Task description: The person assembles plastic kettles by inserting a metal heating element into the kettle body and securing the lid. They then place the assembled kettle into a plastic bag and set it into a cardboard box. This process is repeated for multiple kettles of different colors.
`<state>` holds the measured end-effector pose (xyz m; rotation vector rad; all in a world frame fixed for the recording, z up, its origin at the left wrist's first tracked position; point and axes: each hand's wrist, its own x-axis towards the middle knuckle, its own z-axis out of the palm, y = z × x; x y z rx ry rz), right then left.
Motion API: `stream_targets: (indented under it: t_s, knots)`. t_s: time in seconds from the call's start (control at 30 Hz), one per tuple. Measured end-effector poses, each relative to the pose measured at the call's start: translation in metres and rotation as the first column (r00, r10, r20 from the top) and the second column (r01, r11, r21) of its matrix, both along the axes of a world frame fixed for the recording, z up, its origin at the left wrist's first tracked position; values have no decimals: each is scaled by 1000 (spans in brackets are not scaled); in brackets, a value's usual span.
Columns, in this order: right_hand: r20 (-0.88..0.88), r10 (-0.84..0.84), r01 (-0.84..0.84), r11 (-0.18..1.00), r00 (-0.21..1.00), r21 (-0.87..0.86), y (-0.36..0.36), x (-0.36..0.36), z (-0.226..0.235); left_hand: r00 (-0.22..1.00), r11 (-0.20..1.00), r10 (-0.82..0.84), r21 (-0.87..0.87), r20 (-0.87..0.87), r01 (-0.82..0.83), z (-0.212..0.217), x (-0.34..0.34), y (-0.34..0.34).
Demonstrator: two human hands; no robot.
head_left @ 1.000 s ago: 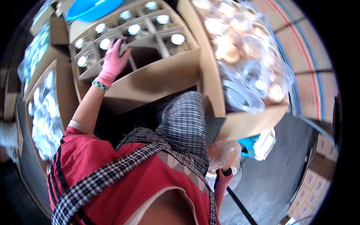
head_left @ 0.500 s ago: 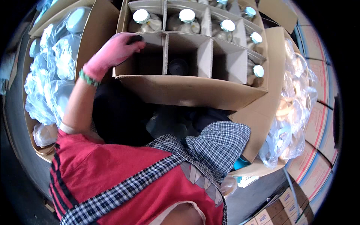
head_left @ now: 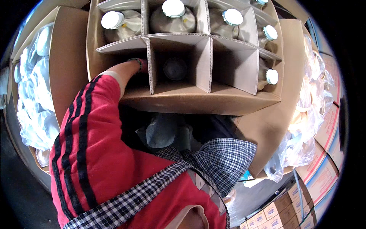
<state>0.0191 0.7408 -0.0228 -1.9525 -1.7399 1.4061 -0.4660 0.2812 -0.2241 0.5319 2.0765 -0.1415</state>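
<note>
A divided cardboard carton (head_left: 202, 103) stands in front of me. My left hand (head_left: 143, 65), in a pink glove, is deep in its front left compartment. Only a little of the glove shows beside the cardboard divider (head_left: 150, 68); the fingers, and anything they touch, are hidden. Clear bottles with white caps fill the row behind, among them a bottle (head_left: 173, 19) in the middle and a bottle (head_left: 122, 24) at the left. One more bottle (head_left: 270, 77) sits at the front right. A round grey shape (head_left: 175, 68) lies low in the compartment beside my hand. My right hand is out of sight.
At the left, an open box (head_left: 68, 57) holds containers wrapped in clear plastic bags (head_left: 36, 103). Bagged orange-tinted items (head_left: 301, 118) are on the right, past a raised carton flap (head_left: 267, 129). Stacked cartons (head_left: 322, 168) and small boxes (head_left: 272, 212) line the lower right.
My left hand has gone from above the carton's left edge down into the front left compartment. The view has moved closer, and the carton looks larger.
</note>
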Motion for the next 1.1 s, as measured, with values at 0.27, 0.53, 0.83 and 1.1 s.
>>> stream_targets:
  t_s: [0.27, 0.53, 0.83, 1.1]
  knots:
    - [-35, 23, -24, 999, 999, -35, 26, -13, 3, 942, 990, -109, -51, 317, 131, 113, 0, -14]
    - [-113, -96, 89, 994, 989, -61, -3, 34, 2, 783, 726, -400, 357, -476, 588, 183, 2, 100]
    - [-86, -253, 248, 967, 964, -63, -12, 109, -5, 933, 939, -344, -22, -107, 343, -30, -16, 90]
    - [-67, -358, 347, 928, 931, -134, -9, 91, -15, 912, 915, -404, -49, -78, 401, -22, -14, 75]
